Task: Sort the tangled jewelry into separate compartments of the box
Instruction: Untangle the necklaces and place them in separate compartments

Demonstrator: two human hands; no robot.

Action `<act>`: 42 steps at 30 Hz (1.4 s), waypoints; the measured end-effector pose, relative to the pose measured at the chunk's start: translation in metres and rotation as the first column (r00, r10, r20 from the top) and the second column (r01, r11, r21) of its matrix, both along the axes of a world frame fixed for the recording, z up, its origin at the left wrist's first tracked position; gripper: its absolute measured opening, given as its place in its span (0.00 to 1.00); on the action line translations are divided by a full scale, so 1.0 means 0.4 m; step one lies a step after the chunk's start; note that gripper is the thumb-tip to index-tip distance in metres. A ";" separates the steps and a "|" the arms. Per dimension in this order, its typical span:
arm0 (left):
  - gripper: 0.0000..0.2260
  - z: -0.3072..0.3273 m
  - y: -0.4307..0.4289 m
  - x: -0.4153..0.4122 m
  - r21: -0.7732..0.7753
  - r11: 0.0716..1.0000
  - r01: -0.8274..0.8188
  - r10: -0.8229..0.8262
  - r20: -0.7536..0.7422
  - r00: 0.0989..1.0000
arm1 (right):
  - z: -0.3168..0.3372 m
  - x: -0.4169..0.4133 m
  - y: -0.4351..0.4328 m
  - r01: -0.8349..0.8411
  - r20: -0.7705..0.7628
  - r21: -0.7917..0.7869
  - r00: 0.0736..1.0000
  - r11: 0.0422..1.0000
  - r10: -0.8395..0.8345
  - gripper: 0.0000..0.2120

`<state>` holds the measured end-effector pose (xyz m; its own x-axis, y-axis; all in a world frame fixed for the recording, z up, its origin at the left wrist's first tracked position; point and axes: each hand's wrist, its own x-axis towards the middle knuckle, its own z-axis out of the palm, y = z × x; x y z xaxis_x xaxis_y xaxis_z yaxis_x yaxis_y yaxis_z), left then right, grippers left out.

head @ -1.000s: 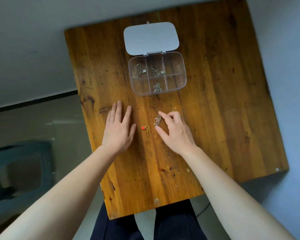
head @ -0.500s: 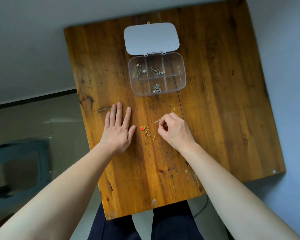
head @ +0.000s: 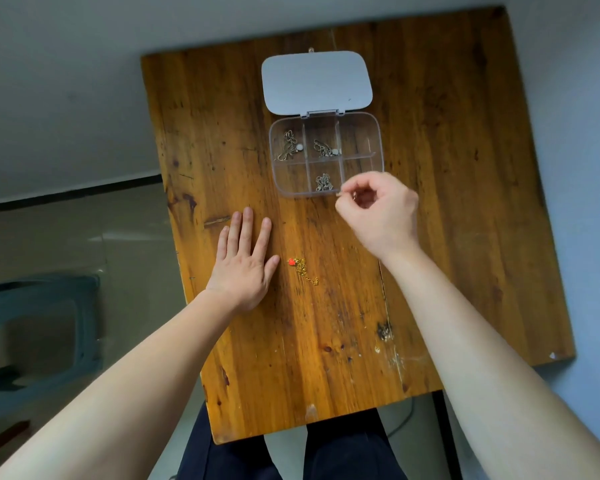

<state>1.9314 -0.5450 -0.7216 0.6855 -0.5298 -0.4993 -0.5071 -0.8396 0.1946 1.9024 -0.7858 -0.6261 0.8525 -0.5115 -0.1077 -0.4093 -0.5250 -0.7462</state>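
Observation:
A clear compartment box (head: 380,140) lies open on the wooden table (head: 447,202), its grey lid (head: 316,83) folded back. Silver chains lie in the far-left (head: 289,147), far-middle (head: 325,149) and near-middle (head: 324,182) compartments. My right hand (head: 381,213) hovers at the box's near right corner, fingers pinched on a small silver jewelry piece (head: 354,194) that is mostly hidden in the fist. My left hand (head: 245,265) rests flat on the table, fingers spread. A gold chain with a red charm (head: 302,268) lies between my hands.
The table's left edge runs just left of my left hand, with floor and a dark blue stool (head: 35,334) below it. My dark-trousered legs (head: 291,455) show under the near edge. A grey wall borders the table's right side.
My right hand closed on the silver piece beside the gold chain and lifted it away toward the box's near right corner. The left hand and gold chain stayed in place.

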 end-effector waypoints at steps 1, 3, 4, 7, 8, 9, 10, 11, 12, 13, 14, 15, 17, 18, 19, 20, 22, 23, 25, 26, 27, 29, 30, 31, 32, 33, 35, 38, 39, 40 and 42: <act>0.30 -0.002 0.000 0.000 -0.002 1.000 0.002 -0.002 0.000 1.000 | 0.018 0.023 0.002 0.033 0.075 -0.004 0.997 0.999 -0.032 0.03; 0.30 -0.003 0.001 0.001 -0.002 1.000 0.002 -0.002 0.000 1.000 | 0.035 0.070 0.010 0.072 0.161 0.000 0.984 0.997 -0.071 0.03; 0.30 -0.003 0.001 0.001 0.000 1.000 0.002 -0.002 0.003 1.000 | 0.033 0.094 0.017 0.070 0.163 -0.002 0.984 0.998 -0.069 0.04; 0.30 -0.001 -0.001 0.000 0.005 1.000 -0.002 0.002 0.008 1.000 | -0.003 0.145 0.047 -0.048 0.027 -0.017 0.998 0.999 0.049 0.07; 0.30 0.000 -0.002 0.000 0.004 1.000 -0.004 0.004 0.010 1.000 | -0.019 0.153 0.056 -0.120 -0.045 -0.024 0.992 0.992 0.119 0.08; 0.30 0.001 -0.003 0.000 0.003 1.000 -0.005 0.005 0.011 1.000 | -0.035 0.159 0.065 -0.202 -0.119 -0.034 0.973 0.979 0.196 0.09; 0.30 0.003 -0.003 0.000 0.001 1.000 -0.006 0.006 0.011 1.000 | -0.047 0.162 0.071 -0.283 -0.183 -0.051 0.945 0.958 0.270 0.11; 0.30 0.003 -0.004 0.001 -0.001 1.000 -0.005 0.005 0.011 1.000 | -0.054 0.162 0.074 -0.350 -0.225 -0.069 0.918 0.934 0.327 0.12; 0.30 0.003 -0.004 0.002 -0.002 1.000 -0.002 0.002 0.011 1.000 | -0.055 0.162 0.075 -0.387 -0.237 -0.083 0.903 0.918 0.359 0.13; 0.30 0.003 -0.003 0.002 -0.003 1.000 0.000 0.000 0.012 1.000 | -0.053 0.159 0.073 -0.396 -0.223 -0.082 0.902 0.915 0.370 0.14; 0.30 0.003 -0.002 0.003 -0.004 1.000 0.002 -0.002 0.012 1.000 | -0.050 0.154 0.069 -0.385 -0.196 -0.070 0.910 0.920 0.366 0.15; 0.30 0.003 -0.002 0.003 -0.005 1.000 0.002 -0.002 0.012 1.000 | -0.045 0.145 0.065 -0.369 -0.164 -0.062 0.920 0.927 0.355 0.16; 0.30 0.002 -0.001 0.003 -0.005 1.000 0.002 -0.002 0.017 1.000 | -0.036 0.114 0.055 -0.327 -0.105 -0.081 0.942 0.942 0.318 0.15; 0.30 0.001 -0.002 0.003 -0.004 1.000 0.002 -0.002 0.018 1.000 | -0.034 0.093 0.050 -0.297 -0.076 -0.098 0.954 0.950 0.291 0.14; 0.31 0.002 -0.002 0.004 -0.004 1.000 0.002 -0.001 0.017 1.000 | -0.034 0.067 0.047 -0.263 -0.052 -0.114 0.964 0.958 0.259 0.12; 0.31 0.002 -0.002 0.004 -0.004 1.000 0.001 0.000 0.015 1.000 | -0.035 0.039 0.045 -0.230 -0.035 -0.123 0.973 0.965 0.227 0.11; 0.31 0.004 -0.003 0.004 -0.001 1.000 0.000 0.000 0.015 1.000 | -0.048 -0.027 0.047 -0.173 -0.041 -0.097 0.985 0.980 0.170 0.10; 0.31 0.004 -0.003 0.004 0.002 1.000 0.000 0.000 0.016 1.000 | -0.058 -0.060 0.051 -0.155 -0.069 -0.068 0.986 0.986 0.151 0.09; 0.31 0.007 -0.004 0.005 0.003 1.000 -0.002 0.002 0.017 1.000 | -0.085 -0.120 0.064 -0.153 -0.178 -0.005 0.973 0.988 0.149 0.10; 0.31 0.008 -0.005 0.005 0.000 1.000 -0.003 0.003 0.021 1.000 | -0.098 -0.144 0.074 -0.178 -0.242 0.010 0.954 0.984 0.175 0.12; 0.31 0.010 -0.005 0.005 -0.005 1.000 -0.001 0.002 0.028 1.000 | -0.108 -0.163 0.089 -0.223 -0.296 0.011 0.930 0.975 0.216 0.16; 0.31 0.012 -0.006 0.003 -0.010 1.000 0.005 -0.004 0.044 0.999 | -0.130 -0.188 0.126 -0.339 -0.350 -0.019 0.884 0.941 0.311 0.24; 0.31 0.013 -0.006 0.002 -0.008 1.000 0.007 -0.007 0.047 0.999 | -0.141 -0.196 0.145 -0.390 -0.352 -0.048 0.868 0.920 0.350 0.27; 0.31 0.013 -0.006 0.000 -0.005 1.000 0.007 -0.007 0.050 0.999 | -0.149 -0.200 0.161 -0.422 -0.343 -0.080 0.862 0.903 0.373 0.27; 0.31 0.012 -0.007 -0.001 -0.002 1.000 0.006 -0.006 0.052 0.999 | -0.156 -0.201 0.173 -0.427 -0.323 -0.108 0.869 0.898 0.375 0.25; 0.31 0.011 -0.007 -0.002 0.001 1.000 0.003 -0.003 0.054 0.999 | -0.161 -0.200 0.178 -0.406 -0.291 -0.121 0.887 0.906 0.359 0.22; 0.31 0.011 -0.011 -0.004 0.004 1.000 -0.005 0.005 0.055 0.998 | -0.170 -0.194 0.173 -0.341 -0.214 -0.114 0.926 0.933 0.313 0.14; 0.31 0.016 -0.020 -0.009 -0.004 1.000 -0.024 0.025 0.063 0.998 | -0.176 -0.189 0.148 -0.367 -0.207 -0.093 0.916 0.925 0.343 0.09; 0.31 0.020 -0.025 -0.012 -0.012 0.999 -0.039 0.040 0.069 0.997 | -0.176 -0.192 0.136 -0.373 -0.218 -0.096 0.913 0.923 0.346 0.09; 0.31 0.025 -0.032 -0.014 -0.021 0.998 -0.060 0.062 0.077 0.995 | -0.175 -0.197 0.120 -0.348 -0.231 -0.092 0.919 0.933 0.320 0.09; 0.30 0.038 -0.054 -0.020 -0.034 0.994 -0.103 0.106 0.106 0.989 | -0.168 -0.215 0.072 -0.207 -0.264 -0.073 0.947 0.976 0.181 0.10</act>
